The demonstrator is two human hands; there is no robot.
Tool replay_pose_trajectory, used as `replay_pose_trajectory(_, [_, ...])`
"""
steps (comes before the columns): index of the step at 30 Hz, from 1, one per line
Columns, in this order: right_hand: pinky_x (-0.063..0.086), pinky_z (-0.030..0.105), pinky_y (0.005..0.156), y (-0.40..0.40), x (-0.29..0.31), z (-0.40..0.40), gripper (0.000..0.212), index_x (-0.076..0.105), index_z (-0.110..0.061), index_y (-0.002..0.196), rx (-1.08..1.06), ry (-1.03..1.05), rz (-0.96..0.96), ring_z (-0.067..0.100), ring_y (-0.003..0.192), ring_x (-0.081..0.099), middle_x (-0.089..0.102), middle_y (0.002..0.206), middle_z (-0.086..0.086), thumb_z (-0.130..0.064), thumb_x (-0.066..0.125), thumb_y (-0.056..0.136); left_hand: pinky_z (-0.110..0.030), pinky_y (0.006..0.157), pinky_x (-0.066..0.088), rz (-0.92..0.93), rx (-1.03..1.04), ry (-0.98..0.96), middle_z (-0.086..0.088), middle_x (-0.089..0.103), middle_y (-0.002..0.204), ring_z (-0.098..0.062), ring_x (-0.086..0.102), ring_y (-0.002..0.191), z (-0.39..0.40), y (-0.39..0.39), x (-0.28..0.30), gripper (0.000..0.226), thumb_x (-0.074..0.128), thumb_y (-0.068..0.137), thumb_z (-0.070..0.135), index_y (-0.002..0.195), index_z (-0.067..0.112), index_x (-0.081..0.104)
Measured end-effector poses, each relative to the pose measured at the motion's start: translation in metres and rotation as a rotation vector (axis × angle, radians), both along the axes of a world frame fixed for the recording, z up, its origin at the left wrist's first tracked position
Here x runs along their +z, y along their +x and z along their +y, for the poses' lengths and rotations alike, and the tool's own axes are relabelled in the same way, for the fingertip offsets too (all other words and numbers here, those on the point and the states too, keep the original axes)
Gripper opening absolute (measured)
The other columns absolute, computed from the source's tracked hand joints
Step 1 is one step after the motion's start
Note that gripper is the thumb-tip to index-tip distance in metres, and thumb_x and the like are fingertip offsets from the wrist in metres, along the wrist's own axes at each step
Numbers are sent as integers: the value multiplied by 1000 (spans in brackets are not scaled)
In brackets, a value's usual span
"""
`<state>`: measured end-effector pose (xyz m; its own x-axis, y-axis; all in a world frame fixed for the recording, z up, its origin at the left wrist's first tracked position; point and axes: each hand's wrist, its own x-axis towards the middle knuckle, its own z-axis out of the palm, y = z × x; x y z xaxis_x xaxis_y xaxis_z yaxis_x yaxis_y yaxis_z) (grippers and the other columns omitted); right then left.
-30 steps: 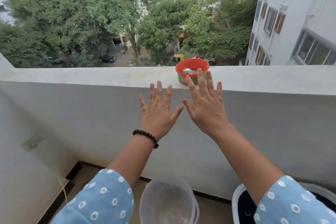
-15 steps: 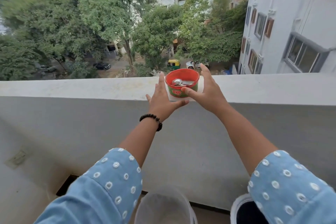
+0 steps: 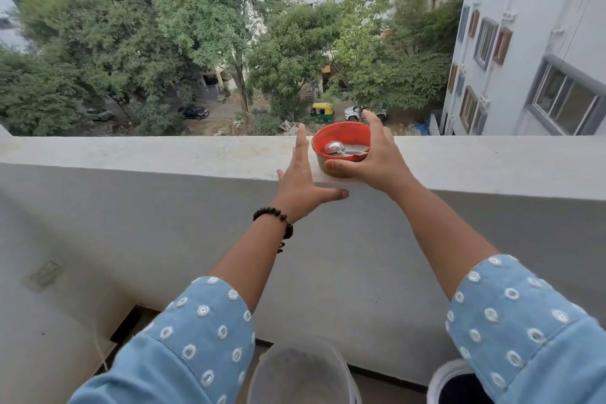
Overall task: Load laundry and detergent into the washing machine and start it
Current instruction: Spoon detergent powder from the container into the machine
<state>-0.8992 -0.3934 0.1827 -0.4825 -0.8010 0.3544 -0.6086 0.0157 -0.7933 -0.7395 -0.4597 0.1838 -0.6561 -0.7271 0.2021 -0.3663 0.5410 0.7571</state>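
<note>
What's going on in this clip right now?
A person reaches over a balcony ledge. The right hand has its grip around a red tub that holds a metal spoon. The left hand is open beside the tub, fingers on the ledge. Two buckets stand on the floor below.

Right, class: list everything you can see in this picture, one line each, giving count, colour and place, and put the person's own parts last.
Tub: one, red, on the ledge, spoon inside.
Spoon: one, silver, lying in the tub.
Ledge: one, white, across the middle.
Bucket: one, translucent grey, on the floor at the bottom centre.
Basket: one, white rim with dark contents, bottom right.
Trees: several, green, beyond the ledge.
Building: one, pale grey, right.
Bracelet: one, black beads, left wrist.
Left hand: open, beside the tub on the ledge.
Right hand: grip round the tub.
</note>
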Motion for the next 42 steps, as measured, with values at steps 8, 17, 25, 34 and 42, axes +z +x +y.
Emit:
replay_pose_trajectory(8, [31,20,96,21,-2,0,101,33,-10,147,36,-33,69,19,125,43,42,137,9,-38,88,66,-27,111,18,54,-29,45,-2,11,165,-9,13,149,11,47,1,132,88,70,28,153,36,-15])
replay_pose_trajectory(17, [33,11,93,122,-17,13,102,34,-14,145,305,-59,16,6,117,41,42,131,-2,-38,90,63,-37,120,20,218,122,355,14,15,162,-1,16,147,52,173,-9,120,80,59,54,151,50,2])
replay_pose_trajectory(25, [35,9,100,250,-33,29,96,44,-20,139,655,-84,-28,-4,121,44,46,131,-10,-42,91,58,-48,110,41,479,480,502,11,58,137,-8,52,128,103,298,-29,57,66,84,49,136,30,50])
replay_pose_trajectory(34, [33,10,103,384,-58,58,99,39,-21,142,1026,-50,-50,-2,129,41,43,136,-8,-50,83,58,-48,98,48,752,827,633,-5,70,118,-17,66,102,189,425,-56,57,67,83,50,127,16,59])
replay_pose_trajectory(42, [37,20,107,501,-76,95,101,36,-23,144,1312,21,-31,5,133,40,39,139,-11,-45,87,60,-52,100,48,919,1089,650,-11,70,101,-23,64,91,270,515,-80,49,55,84,41,124,12,62])
